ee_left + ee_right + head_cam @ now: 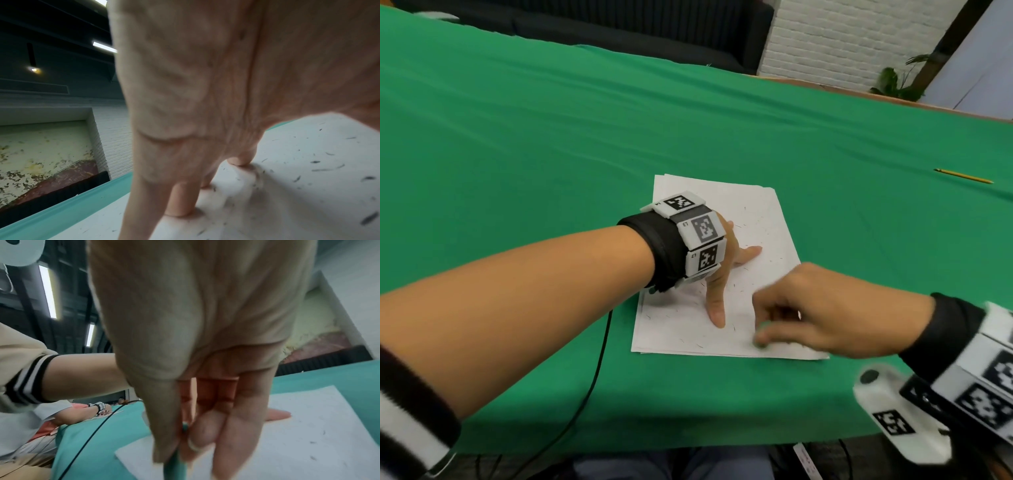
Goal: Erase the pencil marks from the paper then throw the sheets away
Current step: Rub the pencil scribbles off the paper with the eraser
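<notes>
A small stack of white sheets (763, 212) lies on the green table (551, 137), strewn with dark eraser crumbs (327, 169). My left hand (726, 274) presses spread, straight fingers (180, 201) down on the top sheet (308, 186). My right hand (784, 318) is at the sheet's near right corner, blurred, its thumb and fingers pinching a green eraser (760, 344). In the right wrist view the eraser (174, 467) sits under the fingertips (197, 439) against the paper (308, 426).
A yellow pencil (964, 175) lies far right on the cloth. A black cable (599, 356) trails from my left wrist off the near table edge. Another person's arm (82, 413) rests on the table to the left.
</notes>
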